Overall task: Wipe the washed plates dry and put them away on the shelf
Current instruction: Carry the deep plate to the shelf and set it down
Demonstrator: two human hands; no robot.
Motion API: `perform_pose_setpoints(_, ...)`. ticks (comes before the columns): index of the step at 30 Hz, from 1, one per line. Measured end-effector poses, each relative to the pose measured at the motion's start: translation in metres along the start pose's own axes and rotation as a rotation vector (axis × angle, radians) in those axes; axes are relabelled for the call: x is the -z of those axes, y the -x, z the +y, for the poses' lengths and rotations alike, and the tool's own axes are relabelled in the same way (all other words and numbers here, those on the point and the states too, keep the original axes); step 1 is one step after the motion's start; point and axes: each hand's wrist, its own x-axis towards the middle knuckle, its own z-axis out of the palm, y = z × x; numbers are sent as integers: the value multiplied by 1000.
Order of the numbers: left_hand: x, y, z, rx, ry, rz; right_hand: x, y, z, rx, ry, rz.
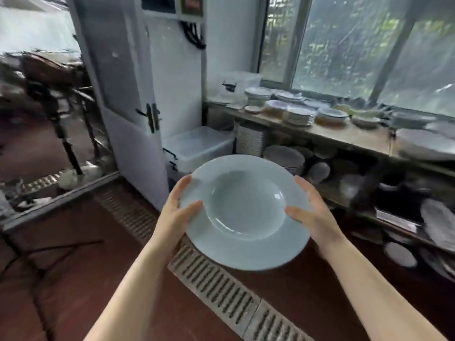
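shelf (344, 137) at 2 o'clock, stacked with dishes (blurred) | plate (246, 212) pale blue, centre frame, held above the floor grate (221, 289) | left hand (176, 215) grips its 9 o'clock rim | right hand (312, 212) grips 3 o'clock rim

Head camera looks forward and down, close over the plate (246, 212).

I saw both hands, left hand (176, 215) and right hand (314, 212), gripping the pale plate (246, 212) left of the shelf (344, 139), above the floor grate (221, 289).
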Motion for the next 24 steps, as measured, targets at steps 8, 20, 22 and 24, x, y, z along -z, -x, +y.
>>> perform_pose_setpoints(8, -163, -154, -44, 63, 27, -272, 152, -100, 25, -29, 20, 306)
perform_pose_setpoints(20, -343, -415, -99, 173, 40, -597, 281, -284, 49, -33, 36, 633)
perform_pose_setpoints(22, -376, -454, -108, 181, 50, -638, 306, -314, 49, -42, 50, 675)
perform_pose_setpoints(24, -409, -489, -121, 201, 57, -669, 331, -346, 51, -58, 77, 712)
